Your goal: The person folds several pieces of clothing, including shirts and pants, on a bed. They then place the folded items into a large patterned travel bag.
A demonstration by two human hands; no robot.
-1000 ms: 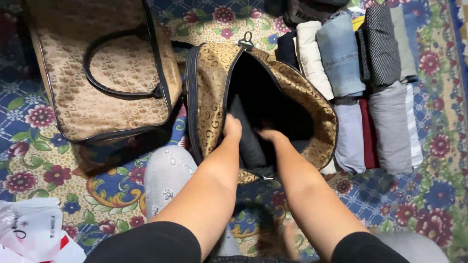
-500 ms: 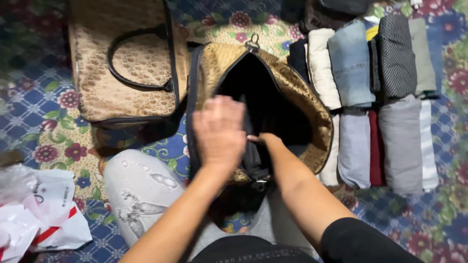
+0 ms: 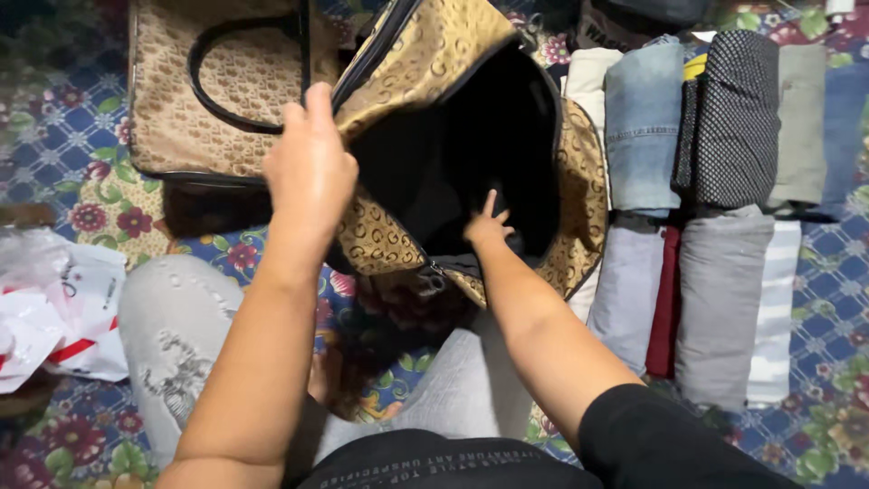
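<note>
Left hand (image 3: 310,172) clamped on the near edge of the open gold patterned bag (image 3: 425,63), fingers curled over the zip rim and lifting that side, apparently to keep the mouth gaping. Right hand (image 3: 487,225) plunged into the dark interior, fingers (image 3: 490,203) spread wide and empty, pressing toward something dark lying inside (too shadowed to say what). Bag tilted up around both hands, its opening facing the wearer, its lower lip resting just beyond the grey-clad knees (image 3: 181,326).

Beyond the left fingers: a second, paler patterned bag (image 3: 181,118) lying flat, black handle looped on top, touching the lifted flap. Just right of the right fingers: rolled clothes (image 3: 643,127) laid side by side in two rows on the floral rug (image 3: 815,299), light denim, a dark dotted piece, greys, a maroon roll, seemingly lined up within easy reach of the bag. Well off to the left of the left wrist: crumpled white plastic bags (image 3: 54,308) with red marks.
</note>
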